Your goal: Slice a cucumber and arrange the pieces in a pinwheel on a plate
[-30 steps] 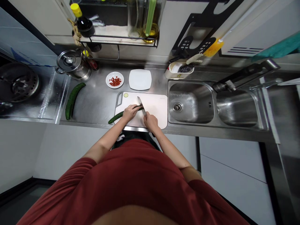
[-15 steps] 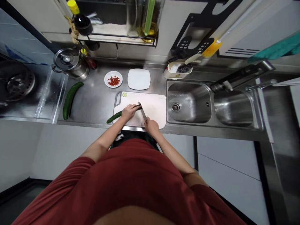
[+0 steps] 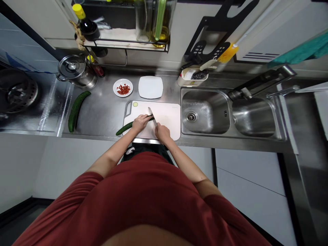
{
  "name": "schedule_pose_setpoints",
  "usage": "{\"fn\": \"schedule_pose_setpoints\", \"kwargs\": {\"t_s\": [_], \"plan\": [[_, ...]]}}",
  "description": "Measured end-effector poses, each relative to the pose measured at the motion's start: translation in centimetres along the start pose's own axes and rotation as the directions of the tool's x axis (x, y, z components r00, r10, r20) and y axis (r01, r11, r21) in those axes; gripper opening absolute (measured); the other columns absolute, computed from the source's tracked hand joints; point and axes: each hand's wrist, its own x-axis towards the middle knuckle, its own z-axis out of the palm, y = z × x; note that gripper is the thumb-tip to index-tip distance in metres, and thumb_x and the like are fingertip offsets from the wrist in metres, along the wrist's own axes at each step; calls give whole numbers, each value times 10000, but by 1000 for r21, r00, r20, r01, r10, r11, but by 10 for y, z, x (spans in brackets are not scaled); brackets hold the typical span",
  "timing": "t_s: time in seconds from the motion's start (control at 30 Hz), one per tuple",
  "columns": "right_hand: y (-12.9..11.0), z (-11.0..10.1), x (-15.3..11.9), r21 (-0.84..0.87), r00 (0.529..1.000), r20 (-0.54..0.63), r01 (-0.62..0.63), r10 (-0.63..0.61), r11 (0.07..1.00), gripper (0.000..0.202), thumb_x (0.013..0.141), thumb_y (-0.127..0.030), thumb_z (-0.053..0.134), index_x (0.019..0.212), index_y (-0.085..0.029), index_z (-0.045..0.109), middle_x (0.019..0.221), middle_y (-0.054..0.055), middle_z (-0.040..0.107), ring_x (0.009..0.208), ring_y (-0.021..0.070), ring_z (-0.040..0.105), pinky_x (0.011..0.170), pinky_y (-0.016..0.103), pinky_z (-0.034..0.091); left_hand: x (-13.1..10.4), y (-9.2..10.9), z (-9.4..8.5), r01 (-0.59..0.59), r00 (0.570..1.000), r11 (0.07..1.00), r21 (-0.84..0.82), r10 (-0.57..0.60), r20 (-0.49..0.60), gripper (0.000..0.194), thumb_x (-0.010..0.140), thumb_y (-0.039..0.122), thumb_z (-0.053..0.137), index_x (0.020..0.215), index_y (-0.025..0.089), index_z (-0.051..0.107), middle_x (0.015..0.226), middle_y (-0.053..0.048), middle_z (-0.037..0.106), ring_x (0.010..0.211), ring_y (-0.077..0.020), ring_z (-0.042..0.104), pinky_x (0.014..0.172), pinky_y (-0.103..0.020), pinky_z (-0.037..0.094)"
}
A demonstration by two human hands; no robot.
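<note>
My left hand (image 3: 140, 123) is closed over a long green cucumber (image 3: 124, 128), pressing it on the white cutting board (image 3: 166, 114). The cucumber's left end sticks out past the board's edge. In my right hand (image 3: 162, 132) is the handle of a knife (image 3: 153, 116). Its blade lies across the right end of the cucumber, just beside my left fingers. A round pale cucumber slice (image 3: 135, 104) rests near the board's upper left corner, by the grey handle slot.
Behind the board stand a plate with chopped red pieces (image 3: 123, 87) and a white square plate (image 3: 150, 87). Another cucumber (image 3: 77, 110) lies left, near a lidded steel pot (image 3: 74, 71). A double sink (image 3: 205, 112) is at the right; a utensil holder (image 3: 192, 78) stands behind it.
My right hand has shifted slightly left and away from me, and the knife blade has slid forward across the cucumber. My left hand keeps its hold. The view has shifted a little.
</note>
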Motion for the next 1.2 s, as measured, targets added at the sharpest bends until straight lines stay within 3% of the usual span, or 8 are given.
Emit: {"fn": "schedule_pose_setpoints", "kwargs": {"t_s": [0.4,0.8,1.2], "plan": [[-16,-11,32,44,999,-48,27,-25,999,356,990,-228,277,1295,-134,434,1097,162,658,1024,259,631,855,352,449,-2,-3,3,-17,1000,1000,11,18,-7,341,949,254,431,1219,270,639,1192,-59,644,1029,-173,574,895,-312,487],[1,8,-1,14,1000,20,-13,13,1000,295,984,-247,311,1203,-152,484,1032,151,669,992,261,639,824,344,450,-1,-2,5,-12,1000,1000,20,12,-13,337,948,249,434,1212,268,642,1177,-56,653,1015,-184,579,875,-319,478],[-4,7,12,-6,1000,-19,-4,4,1000,290,973,-225,315,1189,-143,491,1031,152,669,986,273,641,818,352,462,0,-3,4,-33,999,997,68,34,-7,352,963,269,404,1228,265,635,1194,-37,651,1009,-182,571,858,-305,482]]}}
